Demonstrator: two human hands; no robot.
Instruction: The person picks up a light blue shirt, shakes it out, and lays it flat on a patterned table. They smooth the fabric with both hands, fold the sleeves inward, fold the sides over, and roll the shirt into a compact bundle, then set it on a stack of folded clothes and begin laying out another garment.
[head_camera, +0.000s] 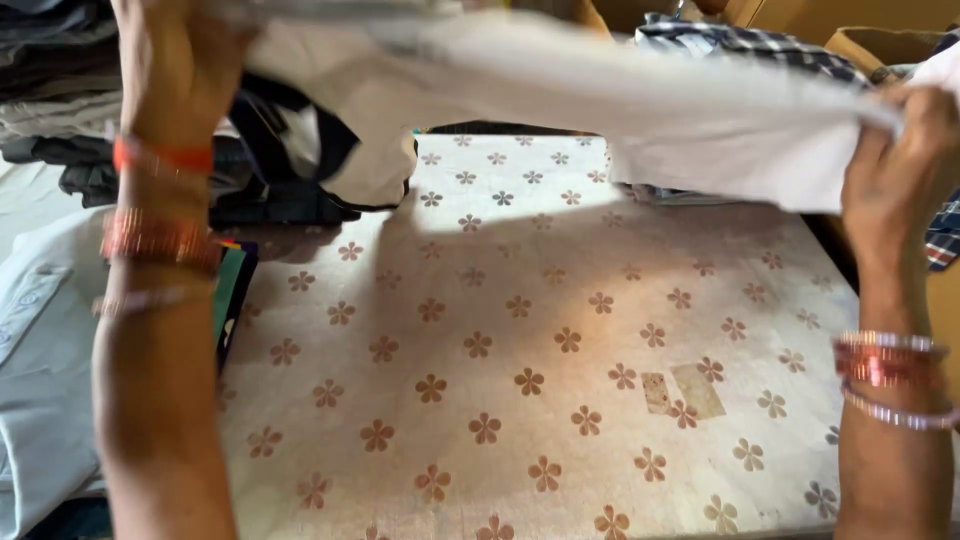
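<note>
Nearest me, both forearms frame the view, each ringed with orange and pink bangles (160, 240). At the surface's left edge I see a pale blue-grey buttoned shirt (40, 340) lying flat, with a heap of dark folded garments (60, 110) beyond it at the far left corner. My left hand (180, 70) is clenched on one end of the white cotton cloth (600, 100), which I hold stretched in the air across the far edge of the cream surface with brown flower print (520, 350). A blue-and-white checked shirt (740, 40) lies behind it. My right hand (900, 150) pinches the cloth's other end, fingers closed. I judge the spreading step underway; laying it flat calls for lowering both ends evenly.
</note>
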